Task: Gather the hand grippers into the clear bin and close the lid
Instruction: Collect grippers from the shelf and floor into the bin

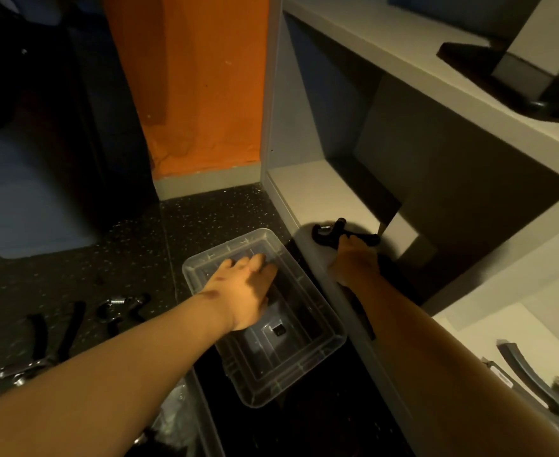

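The clear bin (332, 346) stands open on the dark speckled floor (133, 252), just beside the foot of a pale shelf unit (308, 192), and no hand gripper can be made out inside it. The left hand (248, 288) lies over the bin's far half with its fingers straight and spread, holding nothing; whether it presses on the bottom or only steadies the bin cannot be told. The right hand (354, 258) reaches onto the lowest shelf, where its fingers curl over one handle of a black hand gripper (324, 234) that rests on the board. So the step in hand looks like the first collection: taking the shelf gripper. The next move calls for lifting it clear of the shelf edge and carrying it left and down into the bin, which the left hand should leave room for. More remain: a spring gripper (123, 306) and two long-handled grippers (70, 324) lie on the floor well to the bin's left, and a grey-handled gripper (528, 374) sits on a shelf near the right forearm. The lid cannot be picked out with certainty.
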